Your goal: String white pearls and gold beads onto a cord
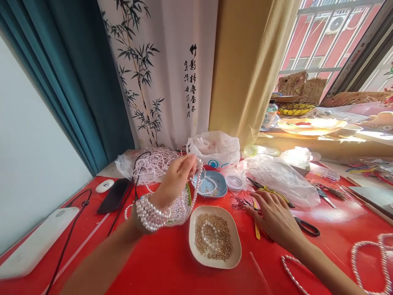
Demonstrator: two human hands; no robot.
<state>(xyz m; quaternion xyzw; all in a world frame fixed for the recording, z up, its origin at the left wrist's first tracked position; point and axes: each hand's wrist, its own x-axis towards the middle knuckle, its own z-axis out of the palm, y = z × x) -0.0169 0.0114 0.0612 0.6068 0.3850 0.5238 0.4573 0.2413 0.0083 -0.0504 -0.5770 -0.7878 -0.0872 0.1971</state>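
My left hand (176,178) is raised above the left part of the table, its fingers pinched on a strand of pearl beads (200,180) that hangs down in a loop. Several rows of pearls (150,214) are wound around that wrist. My right hand (274,215) lies low over a group of tools, thumb and fingers apart. Beneath it are black-handled scissors (308,227), yellow tweezers (257,230) and yellow-handled pliers (278,196). A cream dish (193,250) between my hands holds gold beads (225,235) and a small ring of clear beads (210,235).
Behind stand a blue tray (222,186), a white plastic bag (215,145) and a heap of pearl strands (156,162). A phone (114,196) and a white power bank (39,241) with cables lie left. Pearl strands (368,243) lie right, on the red tabletop (159,266).
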